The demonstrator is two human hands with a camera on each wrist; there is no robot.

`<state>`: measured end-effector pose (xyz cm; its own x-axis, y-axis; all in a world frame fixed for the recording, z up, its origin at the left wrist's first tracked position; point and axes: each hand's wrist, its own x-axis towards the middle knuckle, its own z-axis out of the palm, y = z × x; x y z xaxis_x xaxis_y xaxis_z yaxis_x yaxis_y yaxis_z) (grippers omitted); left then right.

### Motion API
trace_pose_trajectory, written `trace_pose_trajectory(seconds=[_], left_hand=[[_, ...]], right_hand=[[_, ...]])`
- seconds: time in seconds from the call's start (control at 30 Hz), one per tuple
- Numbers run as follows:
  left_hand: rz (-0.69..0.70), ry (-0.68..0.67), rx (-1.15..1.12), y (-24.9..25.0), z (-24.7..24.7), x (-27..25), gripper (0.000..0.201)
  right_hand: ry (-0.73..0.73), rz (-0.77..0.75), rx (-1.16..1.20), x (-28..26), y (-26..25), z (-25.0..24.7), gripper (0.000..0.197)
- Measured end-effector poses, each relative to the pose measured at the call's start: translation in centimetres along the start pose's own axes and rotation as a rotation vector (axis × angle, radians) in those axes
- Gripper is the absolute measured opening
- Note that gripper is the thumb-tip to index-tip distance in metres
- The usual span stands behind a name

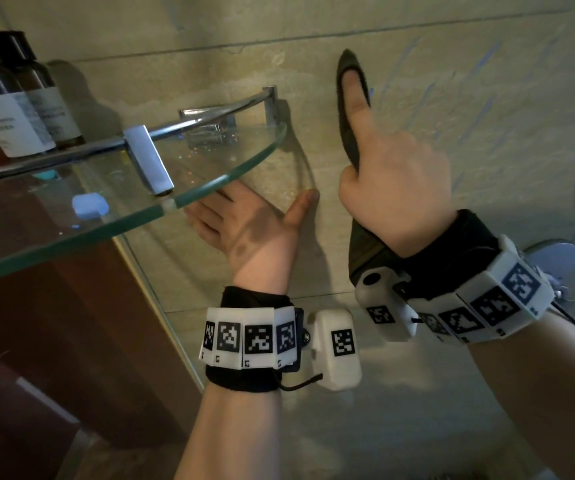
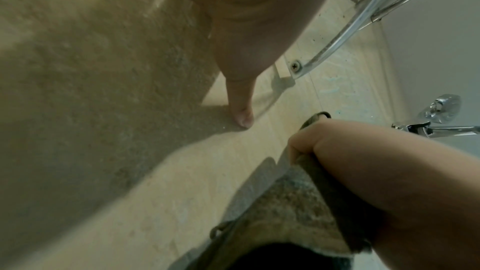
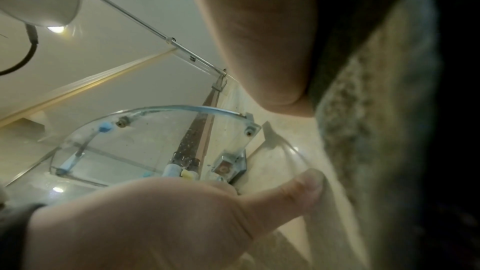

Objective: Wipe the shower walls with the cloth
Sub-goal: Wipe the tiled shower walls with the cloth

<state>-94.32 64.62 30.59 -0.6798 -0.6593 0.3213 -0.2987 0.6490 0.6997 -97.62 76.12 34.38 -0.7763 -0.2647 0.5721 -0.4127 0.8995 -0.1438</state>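
Head view: just right of the glass shelf [image 1: 210, 188], our right hand [image 1: 393, 188] gripped the cloth [image 1: 346, 116] against the wall [image 1: 487, 98]; our left hand [image 1: 248, 226] lay open beneath the shelf.

Bare wall [image 1: 487, 116] lies open rightward — the glass shelf [image 1: 210, 183] blocks the left, a faucet [image 1: 553, 258] below.

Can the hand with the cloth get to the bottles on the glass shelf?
Probably not easily. The right hand presses the cloth on the wall, and the shelf's metal rail fences the bottles, far off to the left.
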Motion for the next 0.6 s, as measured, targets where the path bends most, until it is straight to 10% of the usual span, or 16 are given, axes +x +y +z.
trace_pose_trajectory(seconds=[0.6], left_hand=[[0.002, 0.005, 0.009, 0.01, 0.02, 0.0, 0.122]], right_hand=[[-0.057, -0.048, -0.042, -0.42, -0.8, -0.45, 0.09]])
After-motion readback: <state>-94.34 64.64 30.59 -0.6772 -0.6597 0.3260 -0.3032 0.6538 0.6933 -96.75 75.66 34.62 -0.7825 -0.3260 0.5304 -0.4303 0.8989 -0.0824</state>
